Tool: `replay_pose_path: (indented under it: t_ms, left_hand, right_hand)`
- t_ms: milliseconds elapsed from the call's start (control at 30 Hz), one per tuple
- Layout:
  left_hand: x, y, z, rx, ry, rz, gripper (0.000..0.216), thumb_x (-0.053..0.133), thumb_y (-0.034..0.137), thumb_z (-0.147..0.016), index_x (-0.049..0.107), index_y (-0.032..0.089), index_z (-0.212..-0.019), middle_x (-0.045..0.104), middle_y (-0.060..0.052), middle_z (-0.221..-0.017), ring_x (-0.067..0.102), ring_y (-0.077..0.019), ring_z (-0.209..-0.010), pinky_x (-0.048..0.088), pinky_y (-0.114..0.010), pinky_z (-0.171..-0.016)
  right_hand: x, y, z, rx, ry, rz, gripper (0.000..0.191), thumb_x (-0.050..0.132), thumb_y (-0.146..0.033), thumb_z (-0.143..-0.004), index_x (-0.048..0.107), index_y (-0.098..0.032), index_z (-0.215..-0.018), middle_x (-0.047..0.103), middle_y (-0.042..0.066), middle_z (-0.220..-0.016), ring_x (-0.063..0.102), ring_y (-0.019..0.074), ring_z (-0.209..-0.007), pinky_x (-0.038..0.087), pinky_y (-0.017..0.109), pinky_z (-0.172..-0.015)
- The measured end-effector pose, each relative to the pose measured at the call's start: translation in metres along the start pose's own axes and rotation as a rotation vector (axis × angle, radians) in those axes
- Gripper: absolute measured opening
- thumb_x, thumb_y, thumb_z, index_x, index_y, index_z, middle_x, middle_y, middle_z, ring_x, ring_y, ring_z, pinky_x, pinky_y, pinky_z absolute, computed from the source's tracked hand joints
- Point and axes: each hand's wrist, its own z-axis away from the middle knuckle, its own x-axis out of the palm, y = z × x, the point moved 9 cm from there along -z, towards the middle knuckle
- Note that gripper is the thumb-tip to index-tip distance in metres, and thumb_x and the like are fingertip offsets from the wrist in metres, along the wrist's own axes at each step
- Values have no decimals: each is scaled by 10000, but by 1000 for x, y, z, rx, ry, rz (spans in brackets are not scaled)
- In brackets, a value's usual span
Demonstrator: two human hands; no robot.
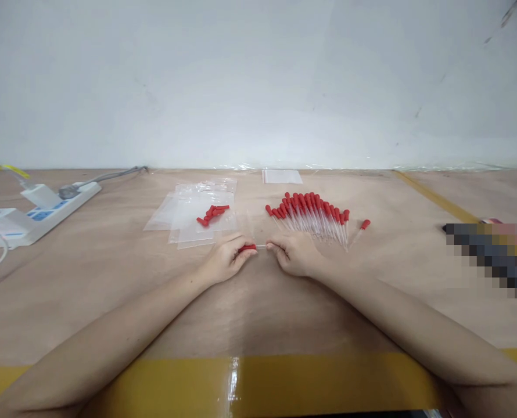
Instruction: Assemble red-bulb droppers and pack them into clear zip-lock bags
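Observation:
Near the middle of the table, my left hand point(231, 255) is closed round a red rubber dropper bulb point(247, 248). A thin clear dropper tube point(262, 246) spans the gap between my hands, one end at the bulb. My right hand point(295, 253) pinches the tube's other end; its fingers hide that end. Just beyond my left hand, several loose red bulbs point(212, 213) lie on clear plastic bags point(184, 223). Past my right hand spreads a fanned pile of red-capped droppers point(313, 212), tubes pointing toward me. One more dropper point(365, 225) lies apart on the right.
A white power strip point(67, 212) with plugs and cables is at the left. A small flat white bag point(282, 176) lies near the wall. Yellow tape point(276, 380) runs along the table's front edge. A pixelated dark object point(489, 255) is at the right.

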Motion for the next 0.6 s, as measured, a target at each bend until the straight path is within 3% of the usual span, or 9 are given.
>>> replay_pose_path:
  t_ms: [167,400,600]
  left_hand:
    - [2,7,1,69,-17,-11,141,441,239,-873,550,151,-892,561,-43,-786,517,-131,-708,422,-246,-641]
    - [3,10,1,135,-16,-83,143,439,228,-874,548,147,-917,575,-55,-798,544,-138,-730,452,-247,-658]
    - [2,25,8,388,98,-277,127,467,190,-859,554,139,-937,609,-71,-826,565,-148,-750,476,-254,-690]
  right_hand:
    - [6,-6,-3,41,-116,-42,282,376,-267,-856,631,-188,-765,644,34,-689,525,140,-624,258,242,-562]
    - [14,-4,-6,75,-175,-275,269,381,-225,-841,613,-172,-716,605,14,-645,490,116,-585,307,226,-584]
    - [35,3,-5,205,-318,-532,312,347,-267,-855,556,-155,-653,525,-7,-583,454,102,-539,349,227,-585]
